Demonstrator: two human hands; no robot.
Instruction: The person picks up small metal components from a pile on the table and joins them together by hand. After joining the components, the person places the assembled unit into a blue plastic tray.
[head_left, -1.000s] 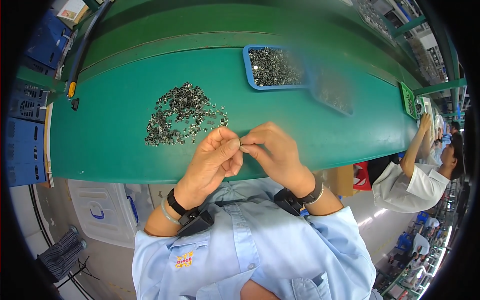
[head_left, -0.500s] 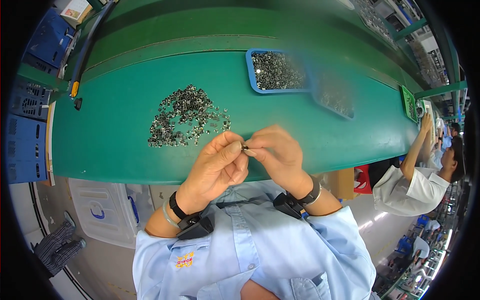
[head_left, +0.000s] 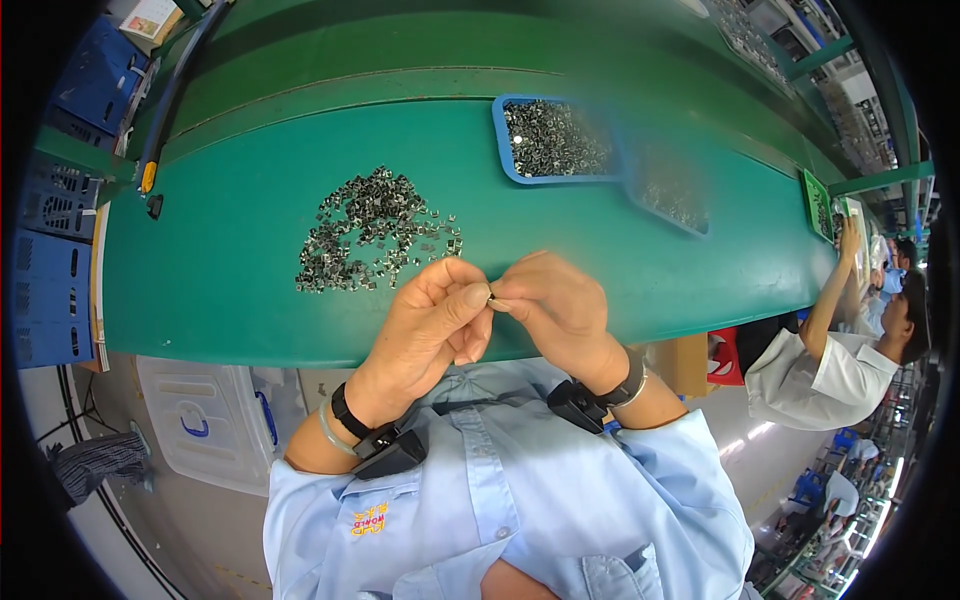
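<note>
Both my hands meet above the near edge of the green work surface. My left hand (head_left: 432, 318) is closed, thumb and index finger pinching a tiny dark metal part (head_left: 491, 297). From the other side my right hand (head_left: 556, 305) pinches the same part between its fingertips. Most of the part is hidden by the fingers, so its exact shape does not show. Beyond my left hand lies a loose heap of small silver-black metal parts (head_left: 372, 212), with stray ones spread toward my fingers.
A blue tray (head_left: 499, 140) full of similar small parts stands at the far middle. Right of it, a second tray (head_left: 668, 225) looks blurred. A green tray (head_left: 817, 206) sits at the right end, near a co-worker (head_left: 835, 370). A lidded clear box (head_left: 205, 425) stands on the floor at left.
My hands stay joined in nearly the same spot, and less of the small part shows between the fingertips. At the lower left, a bystander's striped legs have shifted.
</note>
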